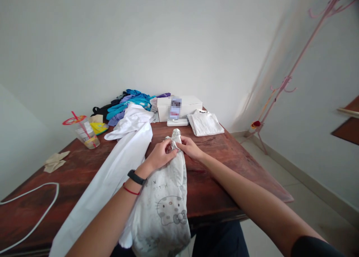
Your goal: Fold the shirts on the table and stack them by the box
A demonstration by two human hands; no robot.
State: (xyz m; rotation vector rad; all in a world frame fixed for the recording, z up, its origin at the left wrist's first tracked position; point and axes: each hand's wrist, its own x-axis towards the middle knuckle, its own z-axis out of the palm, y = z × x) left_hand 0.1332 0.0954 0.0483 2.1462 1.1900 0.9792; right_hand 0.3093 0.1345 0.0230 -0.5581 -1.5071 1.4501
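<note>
A white garment with a cartoon cat print [168,208] lies on the dark wooden table [224,163] and hangs over its near edge. My left hand [161,154] and my right hand [189,146] both pinch the bunched far end of this garment, close together near the table's middle. A black band and a red string sit on my left wrist. A long white garment [117,163] lies stretched out just left of my left arm.
A white box [190,104] and a folded white shirt [205,124] sit at the table's far side, beside a pile of blue, purple and black clothes [126,102]. A plastic cup with a straw [85,132], a crumpled tissue [56,161] and a white cable [36,208] lie left. A pink coat stand [283,85] stands right.
</note>
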